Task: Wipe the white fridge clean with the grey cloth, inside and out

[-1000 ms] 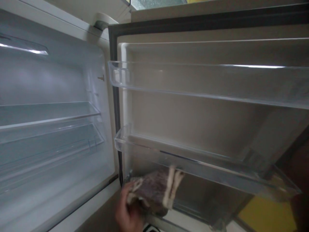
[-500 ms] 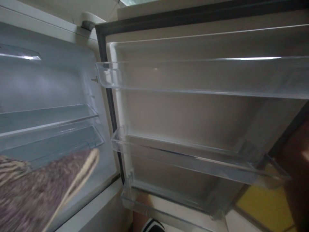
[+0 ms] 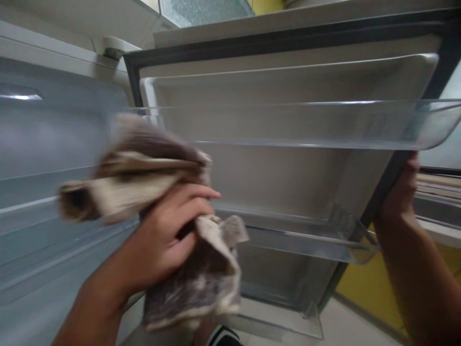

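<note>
My left hand (image 3: 165, 230) is closed on a crumpled brown and cream cloth (image 3: 144, 168), held up in front of the hinge side of an open fridge door (image 3: 288, 173). The cloth bunches above my fingers and hangs below them. My right hand (image 3: 399, 192) grips the outer edge of the door, fingers wrapped round it, at the height of the middle door shelf (image 3: 306, 238). The clear upper door shelf (image 3: 324, 122) holds nothing.
The fridge interior (image 3: 43, 202) lies on the left with bare glass shelves. A lower door bin (image 3: 273, 322) sits near the floor. A yellow surface (image 3: 363, 288) and a counter edge (image 3: 435, 211) show past the door on the right.
The cloth has come up from the lower left to the middle of the view in my left hand. My right hand now shows on the door's edge. The view has shifted right.
</note>
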`<state>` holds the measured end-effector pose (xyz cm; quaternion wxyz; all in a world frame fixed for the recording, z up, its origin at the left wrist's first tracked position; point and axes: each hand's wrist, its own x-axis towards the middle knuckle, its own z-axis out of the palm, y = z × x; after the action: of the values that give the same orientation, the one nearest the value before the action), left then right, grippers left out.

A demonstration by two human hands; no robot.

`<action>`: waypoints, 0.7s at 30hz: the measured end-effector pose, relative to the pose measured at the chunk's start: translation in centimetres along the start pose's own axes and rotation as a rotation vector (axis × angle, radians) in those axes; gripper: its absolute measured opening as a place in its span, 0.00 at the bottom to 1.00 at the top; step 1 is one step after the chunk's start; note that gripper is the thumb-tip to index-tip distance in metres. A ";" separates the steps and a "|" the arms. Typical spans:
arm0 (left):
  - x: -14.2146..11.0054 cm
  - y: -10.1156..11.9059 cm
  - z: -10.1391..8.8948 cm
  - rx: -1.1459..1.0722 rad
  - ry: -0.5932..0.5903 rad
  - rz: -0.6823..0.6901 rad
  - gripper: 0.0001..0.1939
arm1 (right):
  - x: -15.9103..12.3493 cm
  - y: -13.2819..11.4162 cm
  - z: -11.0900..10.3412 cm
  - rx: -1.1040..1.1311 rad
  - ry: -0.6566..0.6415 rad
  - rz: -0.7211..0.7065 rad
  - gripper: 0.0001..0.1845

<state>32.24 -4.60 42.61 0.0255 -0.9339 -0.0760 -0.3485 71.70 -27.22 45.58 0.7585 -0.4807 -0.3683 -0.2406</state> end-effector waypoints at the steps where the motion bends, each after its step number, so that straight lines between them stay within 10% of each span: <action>1: 0.7 0.0 -0.4 -0.040 -0.015 0.064 0.19 | 0.0 0.1 0.0 0.003 0.005 0.009 0.37; 5: 1.5 -0.5 -1.3 -0.121 0.045 0.089 0.29 | 0.0 0.3 -0.2 0.002 0.027 0.069 0.40; 11: -0.3 -2.2 -1.0 0.116 -0.045 -0.040 0.14 | -0.1 0.1 0.0 -0.002 0.046 0.073 0.40; 21: 2.0 4.1 1.3 0.286 -0.123 0.050 0.15 | 0.4 0.6 -0.1 0.078 0.020 0.136 0.47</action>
<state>35.23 -8.27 42.98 0.1620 -0.9420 -0.1028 -0.2755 72.41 -27.13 45.58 0.7950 -0.4721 -0.3362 -0.1789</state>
